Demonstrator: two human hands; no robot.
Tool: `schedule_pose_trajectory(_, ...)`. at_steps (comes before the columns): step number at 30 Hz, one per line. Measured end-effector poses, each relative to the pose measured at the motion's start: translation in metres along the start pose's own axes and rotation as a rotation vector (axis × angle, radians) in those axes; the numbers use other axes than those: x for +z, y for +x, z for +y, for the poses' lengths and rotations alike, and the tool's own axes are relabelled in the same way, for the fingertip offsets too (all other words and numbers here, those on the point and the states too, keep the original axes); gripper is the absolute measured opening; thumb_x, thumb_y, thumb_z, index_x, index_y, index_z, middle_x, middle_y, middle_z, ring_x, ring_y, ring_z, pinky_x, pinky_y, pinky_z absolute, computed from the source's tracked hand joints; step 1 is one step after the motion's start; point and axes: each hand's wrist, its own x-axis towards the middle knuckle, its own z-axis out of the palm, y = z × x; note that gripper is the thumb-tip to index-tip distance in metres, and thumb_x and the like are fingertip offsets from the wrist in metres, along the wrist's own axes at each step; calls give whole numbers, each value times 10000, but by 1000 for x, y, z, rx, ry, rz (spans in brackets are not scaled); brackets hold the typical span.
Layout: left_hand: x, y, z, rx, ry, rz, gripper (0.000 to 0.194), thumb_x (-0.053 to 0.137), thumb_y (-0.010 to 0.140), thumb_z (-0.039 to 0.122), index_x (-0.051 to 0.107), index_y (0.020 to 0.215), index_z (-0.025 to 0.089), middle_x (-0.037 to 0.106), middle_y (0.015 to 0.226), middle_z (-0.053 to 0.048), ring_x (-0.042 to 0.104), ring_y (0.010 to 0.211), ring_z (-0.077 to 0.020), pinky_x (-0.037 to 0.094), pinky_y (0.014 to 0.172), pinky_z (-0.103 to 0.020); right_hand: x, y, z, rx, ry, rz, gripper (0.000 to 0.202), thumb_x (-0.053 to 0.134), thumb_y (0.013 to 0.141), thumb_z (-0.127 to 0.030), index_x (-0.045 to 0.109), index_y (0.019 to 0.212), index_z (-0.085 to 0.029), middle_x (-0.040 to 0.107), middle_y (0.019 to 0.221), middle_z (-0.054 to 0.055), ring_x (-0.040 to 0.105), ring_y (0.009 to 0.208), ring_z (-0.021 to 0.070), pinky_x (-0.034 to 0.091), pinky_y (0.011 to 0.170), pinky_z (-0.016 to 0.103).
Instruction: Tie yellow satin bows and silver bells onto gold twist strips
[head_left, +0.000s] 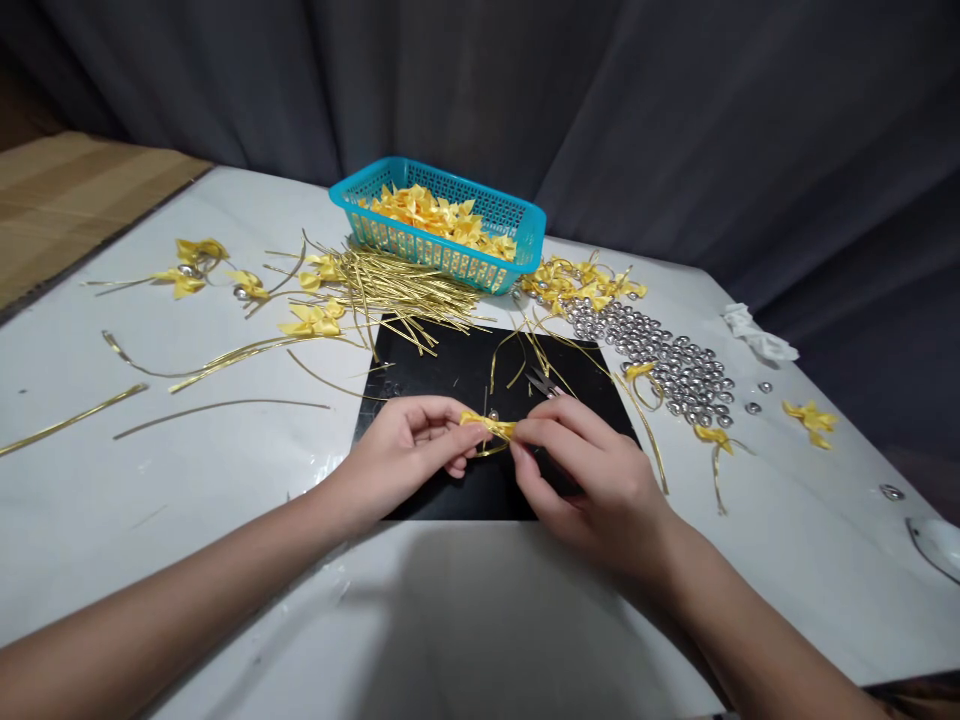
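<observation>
A small yellow ribbon bow (498, 428) is stretched between my two hands, above a black mat (465, 500). My left hand (420, 440) pinches its left end between thumb and fingers. At the bow's right end, the fingers of my right hand (581, 460) are closed on it. A gold cord loops just below the bow, and a small silver bead (493, 414) shows at its upper edge. Scissors (543, 383) lie on the mat beside my right hand, their handles hidden behind it.
A blue plastic basket (442, 246) of yellow ribbon bows stands at the back. In front of it lies a heap of gold cords (405, 290). Silver beads (667, 360) spread across the right, near more bows (577, 285) and a crumpled white item (759, 335). Loose cords (232, 360) are scattered left.
</observation>
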Motion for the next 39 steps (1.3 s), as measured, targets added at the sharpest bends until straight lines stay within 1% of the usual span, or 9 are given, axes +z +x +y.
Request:
schedule_pose_trajectory(7, 1, -1, 2, 25, 26, 16, 174, 658, 730, 270, 606, 643, 129, 529, 534, 48, 471, 520, -59, 385, 526, -163, 3, -2, -1, -17, 21, -7, 112, 512, 810, -60, 579, 812, -150, 565, 756, 36, 543, 655, 105, 446, 526, 200)
schedule_pose_trajectory(10, 1, -1, 3, 20, 72, 30, 189, 653, 725, 286, 587, 635, 132, 519, 539, 49, 462, 513, -65, 374, 513, -172, 4, -3, -3, -16, -21, 114, 126, 545, 791, -50, 589, 825, -163, 585, 755, 26, 550, 639, 98, 437, 520, 201)
schedule_pose_trajectory(13, 3, -2, 6, -6, 184, -3, 211, 630, 735, 312, 587, 639, 129, 512, 556, 40, 456, 515, -75, 358, 495, -184, 4, -1, -4, 63, -1, 204, 129, 575, 767, -49, 601, 802, -171, 589, 744, 18, 488, 538, 77, 404, 485, 218)
schedule_pose_trajectory(16, 6, -4, 7, -60, 304, -67, 238, 599, 753, 346, 596, 657, 127, 493, 548, 37, 422, 498, -80, 296, 452, -190, 2, 3, -4, 184, 124, 172, 105, 573, 769, -77, 598, 743, -175, 572, 693, 4, 408, 469, 62, 365, 450, 227)
schedule_pose_trajectory(19, 7, -6, 7, -97, 356, -122, 253, 589, 757, 359, 575, 640, 136, 447, 523, 48, 351, 468, -72, 218, 426, -199, 2, 5, -4, 334, 220, 116, 102, 565, 766, -107, 596, 692, -170, 556, 649, 1, 421, 483, 71, 352, 455, 227)
schedule_pose_trajectory(21, 7, -6, 6, -97, 354, -132, 250, 587, 759, 358, 564, 636, 140, 435, 526, 49, 336, 471, -71, 205, 432, -204, 2, 5, -4, 406, 251, 102, 94, 568, 762, -122, 599, 684, -164, 549, 641, 6, 440, 509, 80, 346, 461, 224)
schedule_pose_trajectory(30, 7, -7, 5, -113, 367, -168, 255, 583, 750, 360, 543, 619, 145, 371, 524, 61, 293, 482, -73, 187, 440, -212, 6, 5, -2, 519, 379, 124, 90, 573, 776, -172, 583, 688, -154, 514, 673, -2, 393, 469, 54, 325, 440, 216)
schedule_pose_trajectory(35, 7, -6, 6, -141, 342, -154, 239, 583, 751, 364, 565, 655, 145, 387, 510, 62, 318, 471, -77, 193, 437, -211, 0, 9, -2, 687, 591, 57, 101, 557, 805, -252, 572, 759, -164, 422, 535, -56, 356, 406, 52, 253, 368, 195)
schedule_pose_trajectory(39, 7, -6, 8, -144, 315, -134, 241, 595, 737, 357, 552, 618, 153, 405, 493, 61, 347, 468, -81, 216, 444, -207, -3, 11, -4, 701, 649, 22, 114, 567, 793, -263, 598, 796, -153, 445, 538, -53, 368, 395, 50, 253, 357, 198)
